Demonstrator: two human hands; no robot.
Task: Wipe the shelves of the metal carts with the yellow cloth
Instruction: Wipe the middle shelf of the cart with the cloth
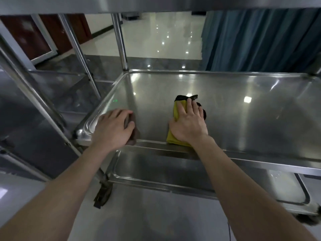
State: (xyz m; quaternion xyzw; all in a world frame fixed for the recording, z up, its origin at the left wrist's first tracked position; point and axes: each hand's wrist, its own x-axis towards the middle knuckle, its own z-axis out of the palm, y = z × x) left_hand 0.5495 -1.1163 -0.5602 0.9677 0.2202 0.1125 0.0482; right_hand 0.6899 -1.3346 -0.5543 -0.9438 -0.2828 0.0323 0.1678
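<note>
We have our right hand (188, 123) spread flat, palm down, on the yellow cloth (172, 136), which lies folded on the middle shelf (243, 108) of the metal cart (119, 40), just inside its near rim. Our left hand (113, 126) curls over the shelf's near-left corner, gripping the rim to steady things. The cloth looks soft, light and likely to bunch on slick steel, so we judge a broad, flat press on its middle suits it best.

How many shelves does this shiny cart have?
3 visible: the top shelf overhead, the middle shelf under the right hand and yellow cloth, the bottom shelf beneath.
</note>
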